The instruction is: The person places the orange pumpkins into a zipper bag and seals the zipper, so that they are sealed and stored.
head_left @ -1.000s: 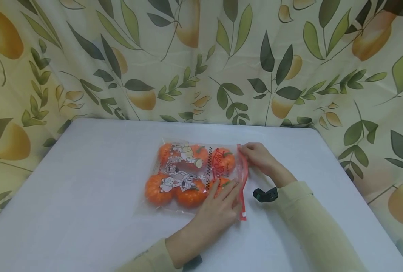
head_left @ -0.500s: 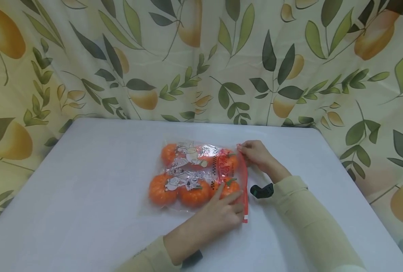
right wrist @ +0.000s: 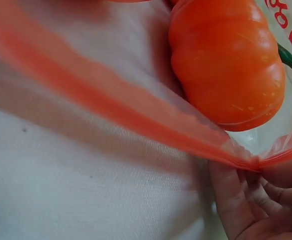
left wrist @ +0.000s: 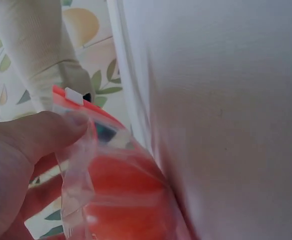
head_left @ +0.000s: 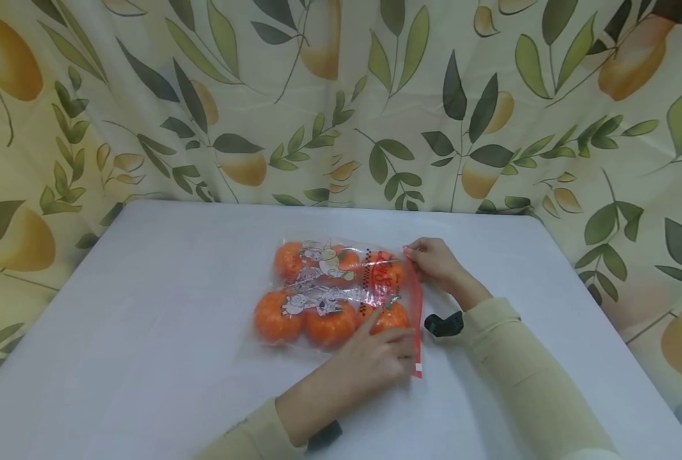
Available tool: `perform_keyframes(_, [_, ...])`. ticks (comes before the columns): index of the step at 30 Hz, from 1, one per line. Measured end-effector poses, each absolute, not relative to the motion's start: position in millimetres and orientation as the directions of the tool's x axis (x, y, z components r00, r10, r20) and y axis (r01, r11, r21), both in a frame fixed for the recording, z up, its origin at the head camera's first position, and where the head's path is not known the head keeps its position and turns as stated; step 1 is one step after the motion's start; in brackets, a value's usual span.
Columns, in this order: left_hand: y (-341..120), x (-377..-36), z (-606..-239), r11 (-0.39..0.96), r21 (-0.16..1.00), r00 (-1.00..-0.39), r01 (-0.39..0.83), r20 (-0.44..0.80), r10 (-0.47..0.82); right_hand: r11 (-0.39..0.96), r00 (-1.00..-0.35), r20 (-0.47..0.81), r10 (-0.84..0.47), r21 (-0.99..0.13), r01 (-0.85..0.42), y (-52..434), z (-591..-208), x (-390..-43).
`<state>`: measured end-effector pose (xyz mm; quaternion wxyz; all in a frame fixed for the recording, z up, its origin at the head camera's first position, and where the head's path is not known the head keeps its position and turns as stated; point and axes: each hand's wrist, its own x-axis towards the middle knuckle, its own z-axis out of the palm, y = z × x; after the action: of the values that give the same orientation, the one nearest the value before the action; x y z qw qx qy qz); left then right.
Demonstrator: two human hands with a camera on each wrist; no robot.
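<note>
A clear zip bag (head_left: pixel 417 300) with a red top strip lies on the table, printed with cartoon figures and red lettering. Several orange pumpkins (head_left: pixel 277 317) fill it in two rows; one pumpkin (right wrist: pixel 228 65) shows its green stem in the right wrist view. My left hand (head_left: pixel 372 354) reaches over the near right corner. In the left wrist view its thumb (left wrist: pixel 50 132) and fingers pinch the bag just below a white slider (left wrist: pixel 74 96). My right hand (head_left: pixel 437 262) pinches the red strip at the far corner, its fingertips partly hidden by the strip.
The white table (head_left: pixel 145 319) ends at a curtain (head_left: pixel 329 128) patterned with leaves and fruit. A black device (head_left: pixel 444 324) sits at the right wrist, and another dark device (head_left: pixel 325 436) shows under the left wrist.
The bag has shifted slightly to the right with the pumpkins in it. My left hand has moved a little right and down at the near corner; the right hand keeps its hold.
</note>
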<state>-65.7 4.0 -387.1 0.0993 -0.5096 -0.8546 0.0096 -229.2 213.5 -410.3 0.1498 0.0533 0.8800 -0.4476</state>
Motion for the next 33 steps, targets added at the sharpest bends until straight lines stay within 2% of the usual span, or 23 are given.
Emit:
perform_keyframes(6, [7.9, -68.5, -395.9, 0.582, -0.134, -0.529, 0.802, 0.293, 0.797, 0.631, -0.949, -0.306, -0.075, -0.751, 0.192, 215.7, -411.5, -228.0])
perform_keyframes(11, [10.6, -67.1, -398.9, 0.611, -0.137, -0.569, 0.78, 0.252, 0.782, 0.634, -0.913, -0.378, -0.151, -0.746, 0.203, 220.0, -410.8, -224.5])
perform_keyframes(19, [10.7, -63.6, -390.8, 0.547, -0.165, -0.532, 0.821, 0.127, 0.837, 0.584, -0.945, -0.297, -0.139, -0.795, 0.164, 221.2, -412.7, -221.2])
perform_keyframes(25, [10.2, -61.6, -383.3, 0.482, -0.188, -0.487, 0.856, 0.019, 0.873, 0.551, -0.945, -0.313, -0.097, -0.808, 0.211, 218.1, -413.1, -219.7])
perform_keyframes(33, [8.4, -61.3, -383.3, 0.477, -0.15, -0.483, 0.866, -0.004, 0.876, 0.544, -0.94, -0.337, -0.058, -0.8, 0.253, 214.9, -414.3, -219.8])
